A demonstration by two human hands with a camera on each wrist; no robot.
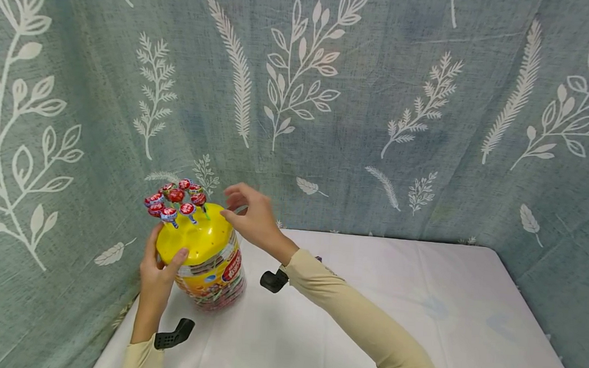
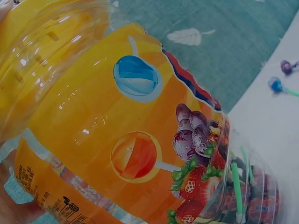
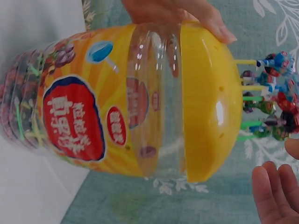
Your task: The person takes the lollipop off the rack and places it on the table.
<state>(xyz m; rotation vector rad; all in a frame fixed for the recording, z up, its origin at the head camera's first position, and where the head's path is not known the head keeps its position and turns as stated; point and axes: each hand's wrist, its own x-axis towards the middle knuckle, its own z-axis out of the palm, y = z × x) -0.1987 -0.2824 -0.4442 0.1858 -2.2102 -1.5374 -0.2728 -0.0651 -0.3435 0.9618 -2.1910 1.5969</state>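
Note:
A clear plastic lollipop jar (image 1: 211, 283) with a domed yellow lid (image 1: 204, 246) stands upright on the white table. Wrapped lollipops (image 1: 176, 195) rise in a ring from the lid, sticks down. My left hand (image 1: 160, 271) holds the jar's top from the left, thumb on the lid's front side. Beside the lid's right edge is my right hand (image 1: 254, 215), its fingers loosely bent and thumb apart from them. In the right wrist view, nothing shows between these fingertips (image 3: 261, 179) and thumb, close to the lollipops. Through the jar's lower wall (image 2: 261, 196) more lollipops show.
Two loose lollipops (image 2: 276, 84) lie on the table (image 1: 368, 301) past the jar in the left wrist view. A leaf-patterned grey-green curtain (image 1: 328, 124) hangs behind and at both sides. Black wrist cameras (image 1: 274, 281) stick out from both wrists.

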